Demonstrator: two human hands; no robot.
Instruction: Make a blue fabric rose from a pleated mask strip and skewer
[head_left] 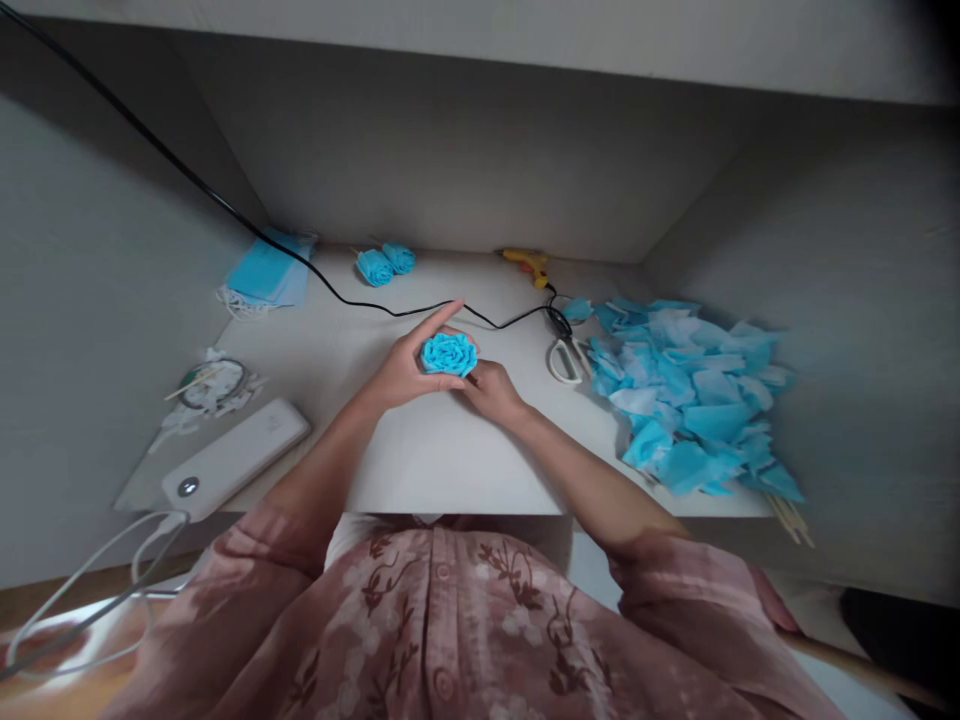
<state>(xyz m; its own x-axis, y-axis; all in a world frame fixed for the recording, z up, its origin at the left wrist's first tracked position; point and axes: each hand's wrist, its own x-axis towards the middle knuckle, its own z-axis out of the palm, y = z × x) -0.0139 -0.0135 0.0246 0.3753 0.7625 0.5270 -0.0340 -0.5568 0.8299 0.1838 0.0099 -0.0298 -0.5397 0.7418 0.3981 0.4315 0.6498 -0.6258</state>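
A blue rose-like flower (448, 355) of layered fabric petals faces up above the middle of the white tabletop. My left hand (409, 368) cups it between thumb and fingers, with the index finger stretched out past the far side. Just right of and below the flower, my right hand (491, 392) is closed, its fingertips tucked under the bloom. What those fingertips grip is hidden. Two similar blue flowers (385, 264) lie near the back wall. A heap of cut blue and white fabric pieces (697, 390) covers the right side.
A yellow glue gun (527, 266) lies at the back, its black cord (360, 302) crossing the table. White-handled scissors (564, 362) touch the heap; thin sticks (791, 520) poke out below it. Leftward are blue face masks (266, 270), white scraps (214, 385) and a power bank (236, 455).
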